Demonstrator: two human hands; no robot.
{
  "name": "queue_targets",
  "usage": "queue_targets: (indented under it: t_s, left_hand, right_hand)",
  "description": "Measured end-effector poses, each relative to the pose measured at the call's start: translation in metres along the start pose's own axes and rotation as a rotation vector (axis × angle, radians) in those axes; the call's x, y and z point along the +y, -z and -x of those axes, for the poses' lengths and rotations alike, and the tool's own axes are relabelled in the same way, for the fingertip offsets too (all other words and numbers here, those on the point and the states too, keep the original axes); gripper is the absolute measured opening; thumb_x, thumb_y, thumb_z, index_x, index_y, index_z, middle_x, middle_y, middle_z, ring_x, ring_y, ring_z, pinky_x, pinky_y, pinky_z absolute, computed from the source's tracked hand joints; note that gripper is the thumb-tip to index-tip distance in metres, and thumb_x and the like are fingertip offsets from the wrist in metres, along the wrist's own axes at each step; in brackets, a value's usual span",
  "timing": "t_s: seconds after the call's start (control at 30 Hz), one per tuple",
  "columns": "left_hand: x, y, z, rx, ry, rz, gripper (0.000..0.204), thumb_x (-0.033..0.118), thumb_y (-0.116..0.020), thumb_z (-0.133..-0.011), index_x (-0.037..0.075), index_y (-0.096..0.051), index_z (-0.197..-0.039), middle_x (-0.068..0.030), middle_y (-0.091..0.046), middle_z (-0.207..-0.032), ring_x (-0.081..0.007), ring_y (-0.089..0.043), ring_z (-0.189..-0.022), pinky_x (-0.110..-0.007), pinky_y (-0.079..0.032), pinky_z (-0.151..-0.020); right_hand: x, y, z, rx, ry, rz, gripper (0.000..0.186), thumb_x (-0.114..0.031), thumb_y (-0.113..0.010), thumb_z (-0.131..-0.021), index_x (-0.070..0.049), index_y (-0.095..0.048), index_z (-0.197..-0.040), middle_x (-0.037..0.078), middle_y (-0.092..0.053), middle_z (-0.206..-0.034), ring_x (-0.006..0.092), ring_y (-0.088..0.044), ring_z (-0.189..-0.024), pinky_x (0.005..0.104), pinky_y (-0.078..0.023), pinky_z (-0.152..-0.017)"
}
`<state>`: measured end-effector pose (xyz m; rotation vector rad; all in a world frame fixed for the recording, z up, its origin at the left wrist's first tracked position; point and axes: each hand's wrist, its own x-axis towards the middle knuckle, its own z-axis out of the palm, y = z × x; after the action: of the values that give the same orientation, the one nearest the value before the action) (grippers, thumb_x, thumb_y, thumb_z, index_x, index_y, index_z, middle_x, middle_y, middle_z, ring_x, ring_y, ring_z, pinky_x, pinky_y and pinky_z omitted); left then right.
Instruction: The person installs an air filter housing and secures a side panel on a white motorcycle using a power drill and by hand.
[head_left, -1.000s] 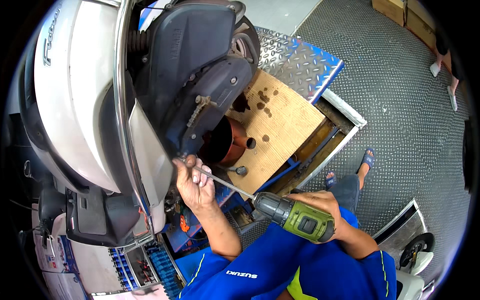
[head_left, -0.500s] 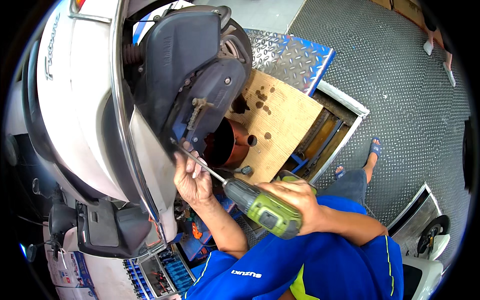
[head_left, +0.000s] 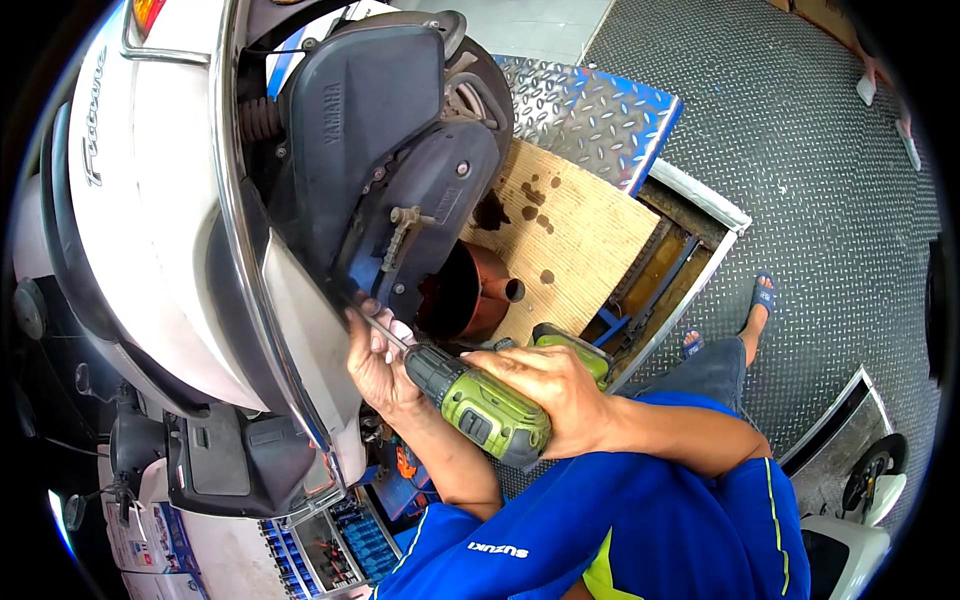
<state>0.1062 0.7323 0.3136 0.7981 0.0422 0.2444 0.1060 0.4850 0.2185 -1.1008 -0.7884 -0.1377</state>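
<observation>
My right hand [head_left: 570, 395] is wrapped round a green and black cordless drill [head_left: 495, 415], which points up and left. A long thin metal bit [head_left: 382, 328] sticks out of its chuck. The fingers of my left hand [head_left: 385, 370] are closed around the front of this bit, beside the lower edge of the scooter's dark engine cover [head_left: 405, 215]. What the bit's tip meets is hidden there. A reddish-brown pot with a spout [head_left: 485, 290] stands just right of my left fingers, under the engine, its inside dark.
The white scooter body [head_left: 150, 220] with a chrome rail fills the left. Under the engine lies an oil-stained wooden board [head_left: 575, 240] beside a metal tread plate [head_left: 590, 110] and a framed floor opening [head_left: 650, 290]. A tool tray [head_left: 330, 545] sits at lower left. Another person's feet [head_left: 868, 85] show far right.
The drill has moved up and left with my right hand, and less of the bit shows beyond the chuck. My left hand keeps its place by the engine cover. The view has shifted slightly.
</observation>
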Motion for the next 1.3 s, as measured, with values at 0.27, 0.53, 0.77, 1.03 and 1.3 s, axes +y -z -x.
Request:
queue_targets:
  t_s: [0.27,0.53,0.77,1.03,1.3]
  left_hand:
    - [0.004,0.009,-0.006,-0.019,0.009,-0.052,0.029,0.018,-0.052,-0.116,-0.006,-0.054,-0.132,-0.0122,-0.067,-0.102,-0.0104,-0.049,-0.061,-0.025,-0.044,-0.047]
    - [-0.009,-0.017,-0.001,0.034,-0.054,0.001,0.025,0.015,-0.054,-0.115,-0.006,-0.054,-0.128,-0.0111,-0.063,-0.096,-0.0103,-0.046,-0.061,-0.025,-0.041,-0.047]
    - [-0.005,-0.004,-0.006,0.041,-0.105,0.030,0.025,0.017,-0.055,-0.114,-0.005,-0.055,-0.125,-0.0105,-0.062,-0.097,-0.0106,-0.040,-0.061,-0.026,-0.033,-0.048]
    - [-0.007,0.001,-0.005,-0.009,-0.119,-0.031,0.033,0.021,-0.060,-0.112,-0.007,-0.056,-0.129,-0.0124,-0.063,-0.101,-0.0121,-0.043,-0.061,-0.027,-0.033,-0.047]
    - [-0.004,0.010,-0.002,-0.164,-0.094,0.015,0.037,0.022,-0.054,-0.114,-0.006,-0.051,-0.138,-0.0144,-0.059,-0.111,-0.0144,-0.047,-0.068,-0.029,-0.038,-0.053]
  right_hand:
    - [-0.007,-0.002,-0.002,0.024,-0.028,0.006,0.081,-0.023,-0.088,-0.070,0.006,-0.060,-0.141,0.023,-0.073,-0.111,0.0414,-0.075,-0.095,0.0479,-0.062,-0.082]
    - [-0.011,-0.001,-0.004,-0.018,-0.015,0.035,0.083,-0.027,-0.088,-0.074,0.007,-0.057,-0.144,0.025,-0.072,-0.111,0.0412,-0.075,-0.095,0.0486,-0.061,-0.084]
    - [-0.014,-0.010,-0.007,-0.042,-0.072,0.092,0.084,-0.030,-0.089,-0.071,0.004,-0.060,-0.143,0.028,-0.074,-0.113,0.0473,-0.075,-0.098,0.0514,-0.061,-0.085]
    - [-0.032,-0.016,-0.018,-0.086,-0.047,0.226,0.094,-0.045,-0.090,-0.075,0.006,-0.057,-0.147,0.026,-0.071,-0.106,0.0417,-0.075,-0.089,0.0459,-0.063,-0.075]
    - [-0.043,-0.019,-0.024,-0.151,-0.073,0.257,0.099,-0.048,-0.091,-0.076,0.006,-0.054,-0.150,0.028,-0.071,-0.109,0.0423,-0.075,-0.093,0.0467,-0.063,-0.077]
